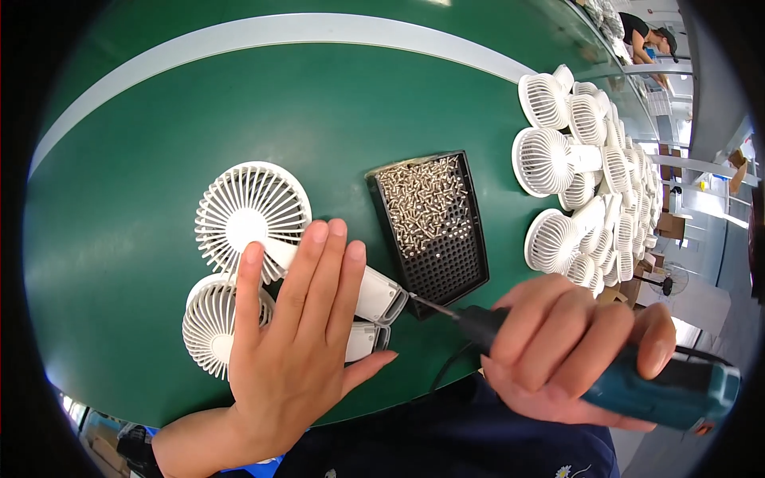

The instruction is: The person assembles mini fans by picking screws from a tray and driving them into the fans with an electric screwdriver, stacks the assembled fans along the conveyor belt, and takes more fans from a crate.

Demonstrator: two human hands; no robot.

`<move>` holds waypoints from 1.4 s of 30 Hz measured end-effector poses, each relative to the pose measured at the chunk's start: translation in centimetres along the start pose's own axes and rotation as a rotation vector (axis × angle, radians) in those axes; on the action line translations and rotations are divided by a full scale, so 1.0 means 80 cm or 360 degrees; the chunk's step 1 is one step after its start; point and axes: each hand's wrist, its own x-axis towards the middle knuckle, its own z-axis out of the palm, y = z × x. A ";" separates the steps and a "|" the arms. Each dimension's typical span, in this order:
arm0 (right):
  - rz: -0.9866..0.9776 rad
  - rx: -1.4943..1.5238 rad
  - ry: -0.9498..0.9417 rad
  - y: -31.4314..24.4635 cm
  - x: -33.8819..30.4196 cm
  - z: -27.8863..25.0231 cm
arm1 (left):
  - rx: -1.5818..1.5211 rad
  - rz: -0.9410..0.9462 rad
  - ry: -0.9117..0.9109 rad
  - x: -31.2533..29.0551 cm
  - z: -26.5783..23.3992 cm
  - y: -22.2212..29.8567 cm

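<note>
Two white handheld fans lie side by side on the green table: an upper fan [247,227] and a lower fan [213,338], their handles pointing right. My left hand [295,342] rests flat across both, fingers stretched out, hiding parts of the handles. Wrapped round a teal and black electric screwdriver [661,386] is my right hand [566,342]. Its thin bit points left, and the tip is at the end of the upper fan's handle [378,295]; whether a screw sits on it I cannot tell. Behind the bit stands a black tray [442,279] with many small silver screws [422,199].
Many white fans [550,163] are piled along the table's right side. A pale strip [319,28] curves across the green table [143,151] at the back. A dark cable [446,366] runs near the front edge. Far right, a person [641,36] in a cap bends forward.
</note>
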 end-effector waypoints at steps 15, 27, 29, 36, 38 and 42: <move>0.0035 -0.0003 -0.0257 0.024 -0.013 -0.002 | -0.0020 0.0005 0.0005 -0.001 0.002 -0.001; -0.0131 -0.0006 0.0124 0.006 -0.008 -0.035 | -0.0053 -0.0014 0.0017 -0.002 0.003 0.002; -0.0088 -0.0010 0.0138 0.009 -0.010 -0.048 | -0.0045 -0.0015 0.0003 0.000 0.004 0.002; 0.0029 -0.0114 -0.0021 0.018 -0.006 -0.051 | 0.0015 0.0005 0.0001 -0.001 0.003 0.000; 0.0047 -0.0143 -0.0007 0.019 -0.005 -0.051 | 0.0017 0.0013 0.0000 0.000 0.002 -0.001; 0.0091 0.0034 0.0014 0.019 -0.012 -0.056 | 0.0025 0.0011 -0.0002 -0.001 0.003 -0.001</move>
